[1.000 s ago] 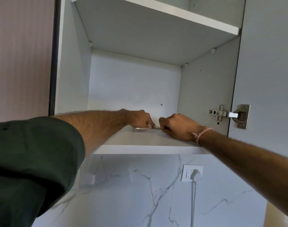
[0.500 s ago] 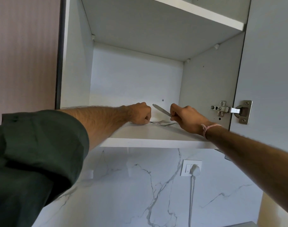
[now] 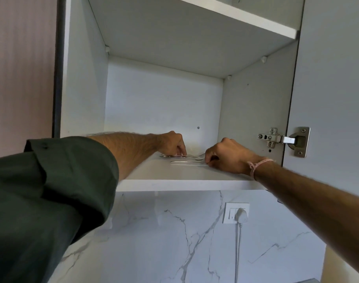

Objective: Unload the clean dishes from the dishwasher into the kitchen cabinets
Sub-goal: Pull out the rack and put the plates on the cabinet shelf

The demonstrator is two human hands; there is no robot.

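Light, stiff, slippery cutlery (image 3: 195,158) lies flat on the shelf (image 3: 174,183), left hand (image 3: 172,142) pressing its handles down, right hand (image 3: 228,158) seemingly pinching the knife (image 3: 186,162) by its end, the safest hold

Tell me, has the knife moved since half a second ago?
Yes. The knife went down: its blade pointed up near the screw in the back wall, and now it lies flat on the shelf, the right hand at its handle end.
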